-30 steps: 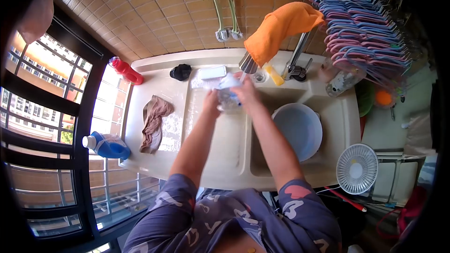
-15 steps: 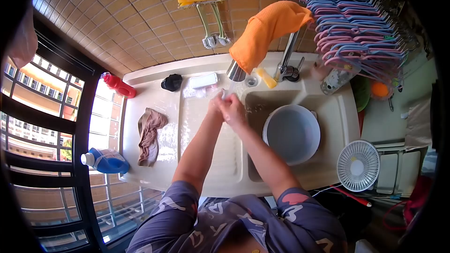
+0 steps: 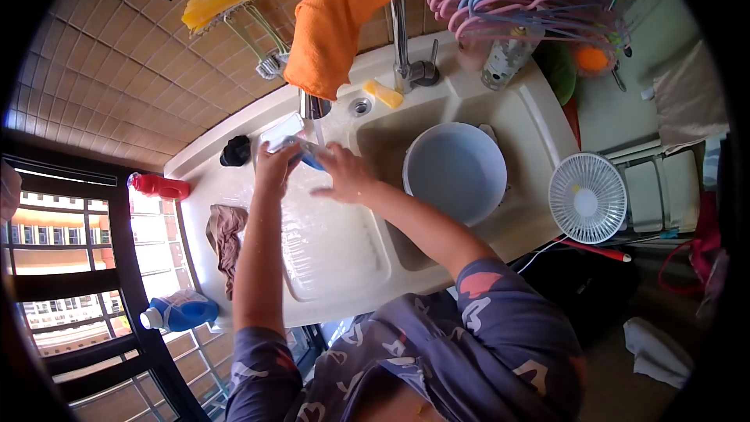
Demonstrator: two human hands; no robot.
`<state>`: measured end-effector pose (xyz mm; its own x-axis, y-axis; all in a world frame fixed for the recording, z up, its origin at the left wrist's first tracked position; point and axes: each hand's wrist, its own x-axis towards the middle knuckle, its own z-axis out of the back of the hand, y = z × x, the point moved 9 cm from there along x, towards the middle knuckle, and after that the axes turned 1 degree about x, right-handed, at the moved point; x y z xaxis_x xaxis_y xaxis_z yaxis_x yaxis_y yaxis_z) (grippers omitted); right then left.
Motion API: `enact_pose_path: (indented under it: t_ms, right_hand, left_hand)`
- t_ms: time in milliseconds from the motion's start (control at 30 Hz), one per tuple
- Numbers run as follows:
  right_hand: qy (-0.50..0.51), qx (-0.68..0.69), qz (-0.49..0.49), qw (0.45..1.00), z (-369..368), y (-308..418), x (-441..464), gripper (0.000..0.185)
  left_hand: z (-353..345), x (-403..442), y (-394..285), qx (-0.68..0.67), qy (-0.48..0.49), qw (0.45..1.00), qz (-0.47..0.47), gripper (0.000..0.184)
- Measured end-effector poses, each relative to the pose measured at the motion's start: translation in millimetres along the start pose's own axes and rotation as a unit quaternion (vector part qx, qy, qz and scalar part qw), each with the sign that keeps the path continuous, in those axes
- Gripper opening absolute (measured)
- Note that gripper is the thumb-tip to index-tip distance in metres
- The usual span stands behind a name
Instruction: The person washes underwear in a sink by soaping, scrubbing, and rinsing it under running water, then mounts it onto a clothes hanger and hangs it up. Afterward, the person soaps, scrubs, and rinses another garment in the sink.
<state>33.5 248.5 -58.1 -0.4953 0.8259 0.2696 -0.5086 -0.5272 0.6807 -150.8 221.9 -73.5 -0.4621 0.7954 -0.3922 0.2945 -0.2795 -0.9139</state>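
Though blurred, a bluish item (image 3: pixel 311 162) seems between fingers (image 3: pixel 340 161).

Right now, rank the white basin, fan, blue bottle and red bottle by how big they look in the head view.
Largest to smallest:
1. White basin
2. Fan
3. Blue bottle
4. Red bottle

The person's bare left arm (image 3: pixel 262 266) goes almost straight out in front. The bare left hand (image 3: pixel 279 167) at its end has its fingers bent in close. The bare right arm (image 3: pixel 430 227) slants in from the right side. The bare right hand (image 3: pixel 347 177) has its fingers a bit apart, pointing toward the left hand just beside it.
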Motion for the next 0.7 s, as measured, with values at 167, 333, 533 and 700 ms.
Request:
enact_pose_path:
  t_ms: [167,333,533,700]
  right_hand:
    - [0.186,-0.124,0.137,0.965,-31,-22,-4,0.019]
    - [0.173,-0.009,0.199,0.965,9,-14,43,0.019]
    - [0.134,-0.036,-0.016,0.990,40,-59,92,0.029]
    - [0.130,0.201,-0.110,0.965,53,-67,99,0.020]
  left_hand:
    - [4,-14,32,0.671,0.201,0.691,-0.178,0.073]
    - [-1,-37,-2,0.645,0.069,0.739,-0.183,0.021]
    - [19,-45,-95,0.632,-0.095,0.731,-0.239,0.019]
    - [63,-39,-123,0.518,-0.141,0.811,-0.231,0.021]
